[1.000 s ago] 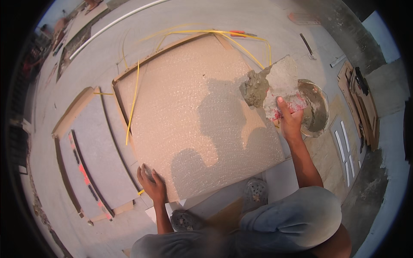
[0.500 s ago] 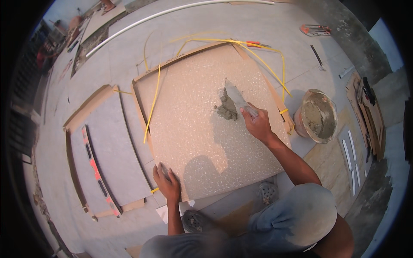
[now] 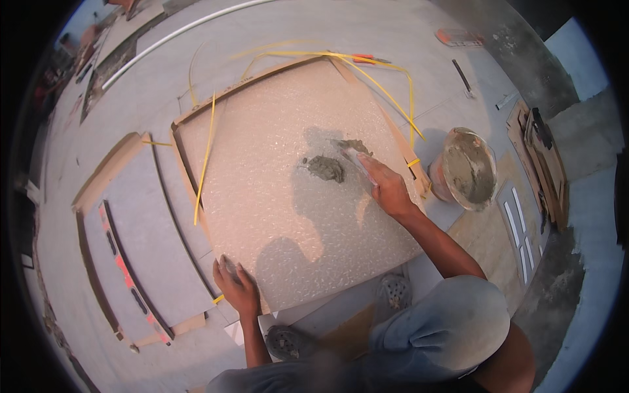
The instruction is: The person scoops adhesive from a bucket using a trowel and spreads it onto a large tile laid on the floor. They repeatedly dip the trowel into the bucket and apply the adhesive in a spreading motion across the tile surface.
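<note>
My right hand (image 3: pixel 391 191) grips the handle of a pointed trowel (image 3: pixel 359 159), held low over a large square tile (image 3: pixel 262 196) with a speckled, shiny surface. Grey mortar clings to the blade's far side. Just left of the trowel, a lump of wet mortar (image 3: pixel 325 168) sits on the tile. At the tile's near left corner rests my left hand (image 3: pixel 238 288), fingers stretched out along the edge and nothing grasped. Cardboard edging (image 3: pixel 249 85) runs along the tile's far and left sides.
A bucket of mortar (image 3: pixel 452 173) stands right of the tile. On the left, a second tile (image 3: pixel 157 229) carries a red and black spirit level (image 3: pixel 134 275). Loose yellow straps (image 3: pixel 204 160), a hammer (image 3: pixel 462 77) and stacked cardboard (image 3: pixel 540 164) lie around.
My right hand has turned the trowel, whose tip now points left and away with mortar beyond it. The mortar lump lies apart from the blade. The whole view has shifted slightly.
</note>
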Demonstrator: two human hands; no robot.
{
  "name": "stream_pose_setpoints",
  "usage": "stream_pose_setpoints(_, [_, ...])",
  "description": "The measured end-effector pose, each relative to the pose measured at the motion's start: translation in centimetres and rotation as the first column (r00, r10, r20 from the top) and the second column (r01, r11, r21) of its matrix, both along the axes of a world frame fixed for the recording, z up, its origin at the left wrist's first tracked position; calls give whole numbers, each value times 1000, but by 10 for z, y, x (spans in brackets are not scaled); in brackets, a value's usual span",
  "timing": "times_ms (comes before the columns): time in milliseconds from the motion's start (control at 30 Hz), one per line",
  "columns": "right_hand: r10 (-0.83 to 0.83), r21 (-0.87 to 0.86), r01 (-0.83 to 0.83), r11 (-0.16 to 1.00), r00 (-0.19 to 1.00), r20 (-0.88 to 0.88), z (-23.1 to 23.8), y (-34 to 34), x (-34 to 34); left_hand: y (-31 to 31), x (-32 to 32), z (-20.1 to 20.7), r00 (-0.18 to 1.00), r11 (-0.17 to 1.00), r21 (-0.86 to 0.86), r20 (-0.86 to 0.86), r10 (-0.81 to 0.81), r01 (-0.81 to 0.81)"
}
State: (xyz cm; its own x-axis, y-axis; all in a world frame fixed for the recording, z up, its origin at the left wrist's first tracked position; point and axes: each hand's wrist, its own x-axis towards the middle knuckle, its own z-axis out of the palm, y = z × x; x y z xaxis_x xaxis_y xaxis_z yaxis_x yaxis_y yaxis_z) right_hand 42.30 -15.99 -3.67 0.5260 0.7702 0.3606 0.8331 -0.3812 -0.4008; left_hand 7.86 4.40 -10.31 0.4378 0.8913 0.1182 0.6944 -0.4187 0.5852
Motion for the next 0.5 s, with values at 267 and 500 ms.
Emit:
stream_pose_setpoints(267, [86, -408, -15, 913, 984, 157, -74, -31, -63, 0, -1, -3, 1000, 1000, 22, -18, -14, 14])
stream_pose_setpoints(500, [154, -590, -113, 799, 988, 19, -36, -41, -111, -4, 6, -3, 999, 999, -13, 33, -29, 29])
